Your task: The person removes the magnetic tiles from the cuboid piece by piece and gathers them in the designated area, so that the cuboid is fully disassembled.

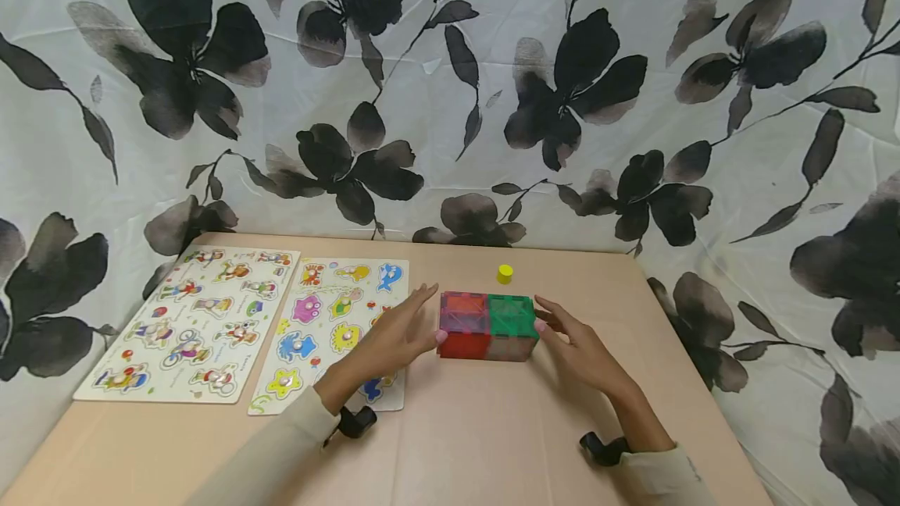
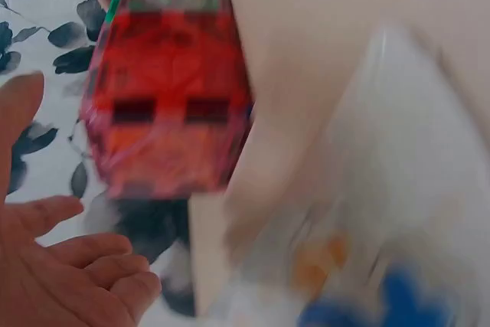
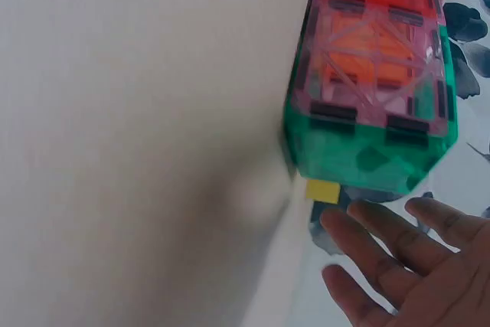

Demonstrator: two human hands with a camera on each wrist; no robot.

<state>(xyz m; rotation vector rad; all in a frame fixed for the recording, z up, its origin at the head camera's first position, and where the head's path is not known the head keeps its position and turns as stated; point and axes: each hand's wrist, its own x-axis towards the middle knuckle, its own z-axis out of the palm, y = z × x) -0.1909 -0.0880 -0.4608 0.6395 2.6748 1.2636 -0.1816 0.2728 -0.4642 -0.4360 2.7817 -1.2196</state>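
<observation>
A block built of see-through magnetic tiles (image 1: 466, 345) stands on the table, two box-shaped sections side by side. Its left section is red and purple, while the right has a green top (image 1: 512, 312) and a pale pinkish front. At the left end is my left hand (image 1: 391, 340), fingers stretched out, with the thumb tip right at the block's edge in the head view. My right hand (image 1: 582, 351) holds a similar pose at the right end, its thumb by the green side. Both wrist views show spread fingers with nothing gripped, beside the block's red end (image 2: 172, 155) and green end (image 3: 360, 155).
Behind the block sits a small yellow cylinder (image 1: 504, 275). Two white picture puzzle boards lie to the left: the outer board (image 1: 166, 393) and the inner board (image 1: 392, 403), which my left forearm partly covers. A floral curtain (image 1: 464, 123) hangs along the table's far edge.
</observation>
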